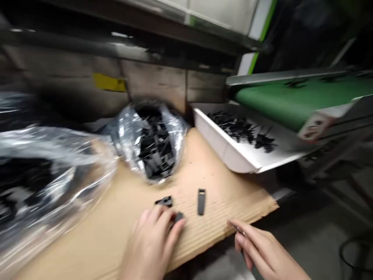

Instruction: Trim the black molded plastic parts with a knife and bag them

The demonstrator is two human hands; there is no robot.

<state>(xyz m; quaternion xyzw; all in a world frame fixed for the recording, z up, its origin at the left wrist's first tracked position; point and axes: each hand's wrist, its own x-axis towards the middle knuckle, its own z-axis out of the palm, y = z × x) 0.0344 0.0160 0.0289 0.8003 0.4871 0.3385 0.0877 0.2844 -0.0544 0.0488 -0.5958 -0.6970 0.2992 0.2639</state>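
My left hand [153, 237] rests low over the cardboard, its thumb and fingers closed around a small black plastic part [178, 216]. Just beyond the fingertips lies another black plastic piece [164, 201]. A narrow black plastic clip [201, 202] with a square opening at its far end lies on the cardboard between my hands. My right hand [258, 247], off the cardboard's right front edge, grips a slim, pointed metal tool [239, 229]; its exact kind is hidden by the fingers and blur.
Cardboard [116, 217] covers the work surface. A clear plastic bag [128, 144] full of black parts stands at the back; a larger bag [96, 171] lies left. On the right, a white tray [227, 153] holds black pieces below a green conveyor belt [279, 101].
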